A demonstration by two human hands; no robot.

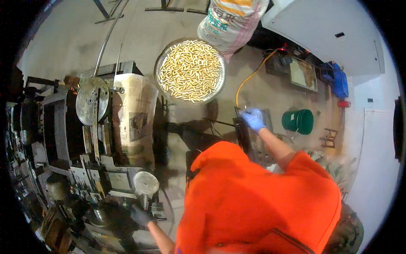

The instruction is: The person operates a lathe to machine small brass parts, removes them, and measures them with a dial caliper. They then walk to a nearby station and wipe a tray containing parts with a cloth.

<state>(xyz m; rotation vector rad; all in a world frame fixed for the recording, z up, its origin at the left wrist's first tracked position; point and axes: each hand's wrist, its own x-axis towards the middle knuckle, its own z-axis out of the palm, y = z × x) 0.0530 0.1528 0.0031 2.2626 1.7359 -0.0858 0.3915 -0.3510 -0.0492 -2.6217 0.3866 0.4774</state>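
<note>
My left hand [140, 216], in a dark glove, is at the lower part of the machine [120, 180]. It is just below a round pale metal disc [146, 183] on a short stem. Its fingers blend into the dark metal, so their pose is hidden. My right hand [253, 119], in a blue glove, is out to the right with its fingers curled together. A tiny light thing shows at the fingertips, too small to name. Close by them ends a yellow hose [247, 79]. Ahead of me, a round metal tray [159, 84] holds many small brass-coloured pins [190, 70].
A printed woven sack [228, 27] stands behind the tray. Newspaper [132, 112] covers part of the machine beside a large metal wheel [89, 101]. To the right are a green bucket [297, 121], a small wooden stool [329, 137], blue bins [339, 80] and a white cabinet [330, 34].
</note>
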